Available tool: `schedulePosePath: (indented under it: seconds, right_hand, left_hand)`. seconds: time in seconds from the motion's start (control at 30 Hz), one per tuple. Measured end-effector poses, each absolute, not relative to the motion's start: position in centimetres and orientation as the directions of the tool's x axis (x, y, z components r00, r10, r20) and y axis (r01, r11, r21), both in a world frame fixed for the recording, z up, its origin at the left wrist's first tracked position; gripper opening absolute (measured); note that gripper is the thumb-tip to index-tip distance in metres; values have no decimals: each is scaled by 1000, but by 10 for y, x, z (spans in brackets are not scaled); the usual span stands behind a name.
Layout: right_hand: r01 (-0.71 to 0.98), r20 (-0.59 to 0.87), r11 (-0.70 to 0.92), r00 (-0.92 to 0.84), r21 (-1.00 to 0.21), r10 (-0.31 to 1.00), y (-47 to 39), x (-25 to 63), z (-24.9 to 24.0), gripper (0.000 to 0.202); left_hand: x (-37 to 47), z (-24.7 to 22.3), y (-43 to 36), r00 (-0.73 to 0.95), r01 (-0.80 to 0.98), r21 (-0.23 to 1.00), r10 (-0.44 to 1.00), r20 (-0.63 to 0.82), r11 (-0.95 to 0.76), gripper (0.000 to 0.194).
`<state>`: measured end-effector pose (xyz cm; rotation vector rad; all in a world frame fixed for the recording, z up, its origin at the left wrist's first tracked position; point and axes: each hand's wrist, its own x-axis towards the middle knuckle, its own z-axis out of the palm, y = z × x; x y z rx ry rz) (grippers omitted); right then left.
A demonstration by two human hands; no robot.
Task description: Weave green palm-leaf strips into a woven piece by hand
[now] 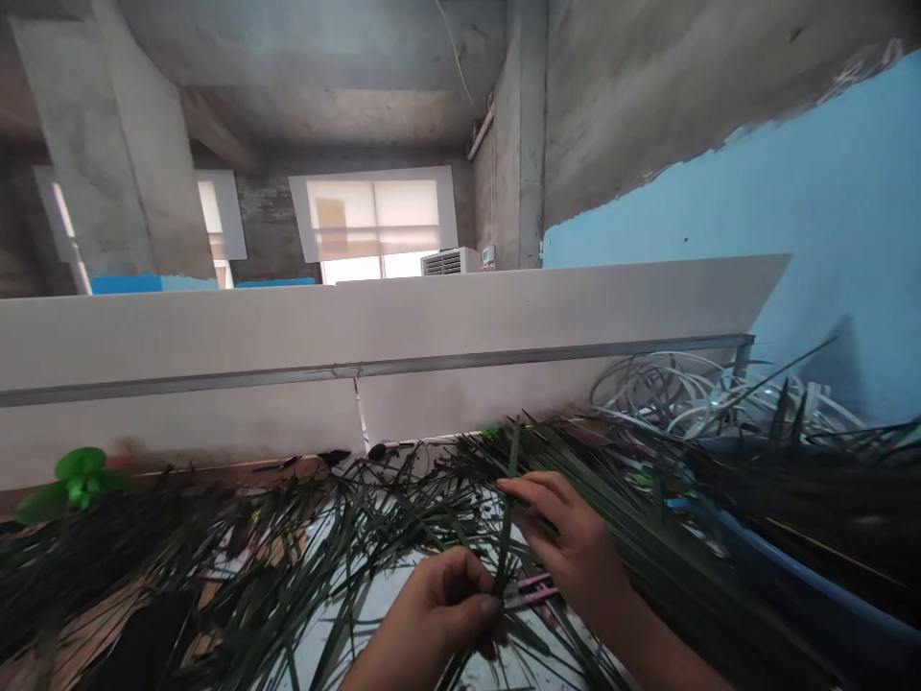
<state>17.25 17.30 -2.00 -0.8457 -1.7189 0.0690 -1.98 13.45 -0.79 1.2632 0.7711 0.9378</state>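
Note:
Between my two hands a narrow green leaf strip stands roughly upright. My left hand pinches its lower part between thumb and curled fingers, where several thin blades stick out. Higher up, my right hand has its fingertips closed on the strip. Just behind the hands, scissors with pink-purple handles lie on the white work surface. Loose cut green strips are scattered around, and long leaves are heaped to the right of my right hand.
A blue tub with long dark leaves stands at the right. Coiled white strapping lies at the back right. At the left are a green plastic object and a dark flat object. A white partition with a metal rail stands behind.

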Motion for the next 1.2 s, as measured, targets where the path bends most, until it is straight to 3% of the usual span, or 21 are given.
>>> schedulePosePath:
  seconds: [0.17,0.3,0.4,0.47,0.53,0.63,0.77,1.07,1.2]
  right_hand:
    - [508,781,681,-25,-528,624,175,174,-21,26]
    - [442,722,639,32,-630,691,171,170,-18,44]
    - [249,554,519,94,-818,827,165,159,-18,35]
    - [55,403,402,10,-914,915,161,149,-21,21]
    - [-112,300,288,-103,-951,948,158,138,-25,21]
    - [-272,250,209,-125,-939,960,157,125,-35,31]
    - [-302,176,135,-113,-944,978,155,117,-44,45]
    - [-332,196,152,-103,-931,975,150,113,-45,40]
    - [-454,128,48,-146,-890,981,157,112,-55,39]
  left_hand:
    - [-22,-13,139,486,-149,986,874,10,71,29]
    - [-24,-19,146,389,-223,974,919,66,25,31]
    - [-26,-20,148,174,-251,967,981,91,-45,30]
    - [-26,-21,147,50,-241,967,994,101,-86,28]
    - [-25,-24,148,-6,-245,963,993,118,-116,29]
    - [-22,-31,152,-57,-276,950,989,138,-148,33]
    - [-17,-38,156,-125,-332,930,984,125,-160,38]
    - [-10,-55,155,-91,-423,892,987,134,-160,35]
    - [-8,-59,156,-65,-453,877,987,144,-158,32]
